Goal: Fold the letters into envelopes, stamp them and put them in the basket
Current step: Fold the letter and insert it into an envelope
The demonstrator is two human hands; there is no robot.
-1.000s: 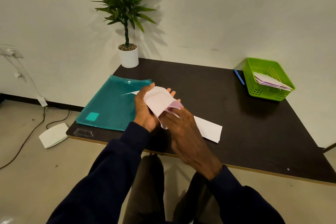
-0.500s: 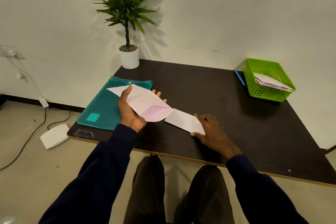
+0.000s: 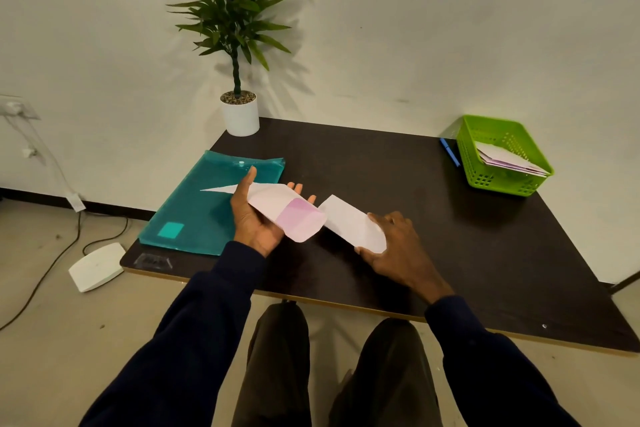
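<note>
The folded letter (image 3: 346, 222) is white and lies on the dark bench (image 3: 381, 163), near the front edge; its long side runs from far left to near right. Its far left tip sits just beside the pink end of the envelope (image 3: 273, 206); its near right end is in the right hand (image 3: 398, 253). The right fingers (image 3: 373, 218) curl over that end and the thumb is on the near edge, so they pinch the letter; the wrist is low over the bench.

The envelope is in the left hand (image 3: 254, 224), a bit above the bench. The palm faces up; the thumb lies over the top and the other fingers (image 3: 298, 188) peek out on the far side, so the hand holds the envelope. Its pointy flap sticks out to the left over the green folder (image 3: 204, 208); its long side runs almost the same way as the letter. I think the pink end is the open one, but I cannot tell for sure.

I think the next move is to slide the letter left into the envelope. The right hand has the letter, so it should push; the two must line up or the paper may bend.

At the far right is the green basket (image 3: 498, 182) with some envelopes in it, well apart from both hands; a blue pen (image 3: 450, 151) lies just left of it; a plant (image 3: 235, 28) in a white pot stands at the far left corner.
</note>
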